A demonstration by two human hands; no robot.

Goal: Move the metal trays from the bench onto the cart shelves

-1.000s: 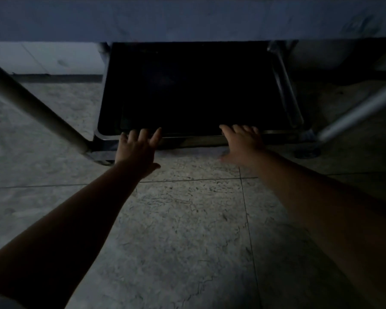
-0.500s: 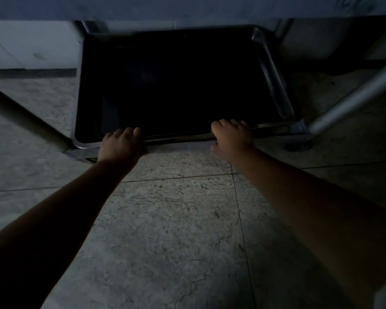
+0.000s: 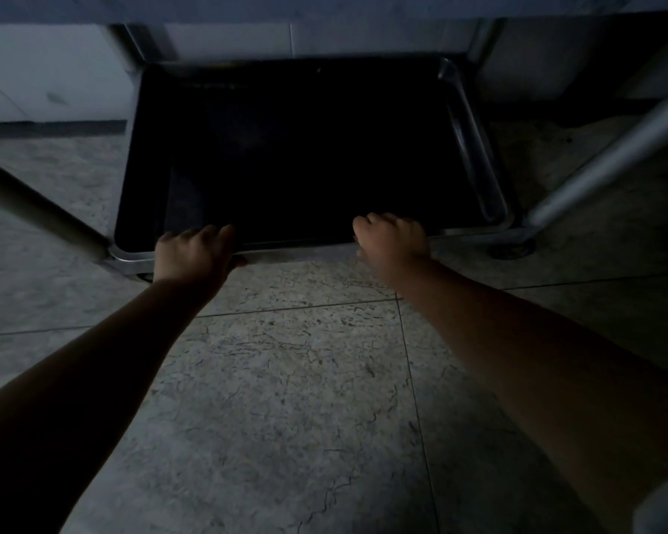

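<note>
Metal tray (image 3: 475,148) on lowest cart shelf, just above floor. Left hand (image 3: 193,256) and right hand (image 3: 392,238) curled over tray's near rim, gripping it; half second earlier, same hold, fingers straighter.

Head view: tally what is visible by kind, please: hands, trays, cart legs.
Hands: 2, left hand and right hand, both on the tray's near rim.
Metal tray: 1 visible.
Slanted cart legs: 2, left leg and right leg.
Total: 5
</note>
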